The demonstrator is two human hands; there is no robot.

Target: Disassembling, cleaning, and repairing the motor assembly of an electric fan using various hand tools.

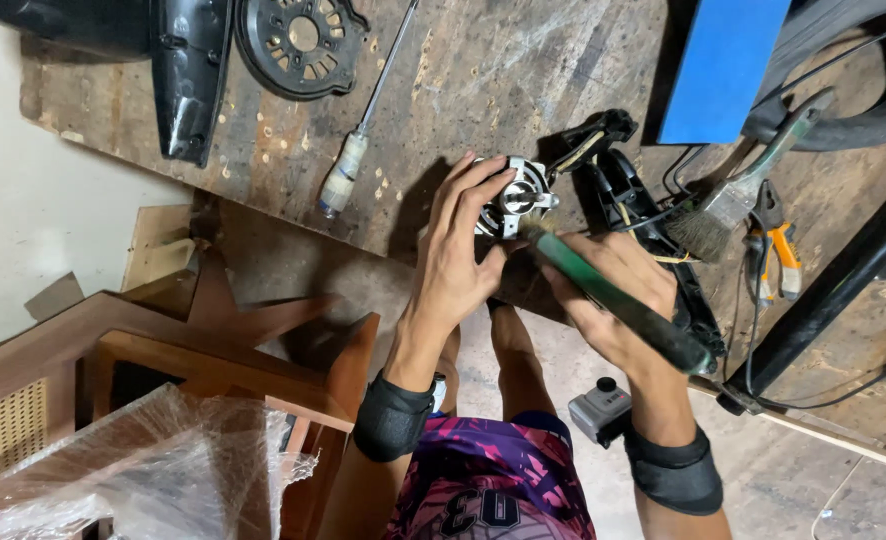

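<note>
Right hand (611, 300) grips a green-handled tool (618, 305); left hand's (458, 255) fingers clasp the metal motor (518, 195) beside it.

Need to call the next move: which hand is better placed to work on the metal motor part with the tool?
Right, probably: the right hand already holds the green-handled tool, tip at the motor part; the left hand steadies it.

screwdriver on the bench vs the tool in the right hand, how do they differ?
The screwdriver lies loose on the bench, untouched; the green-handled tool is gripped in the right hand. The screwdriver has a pale handle and a thin bare shaft in full view; the tool's handle is dark green and thicker, its tip at the motor that the left hand steadies. Both are long, straight hand tools.
</note>
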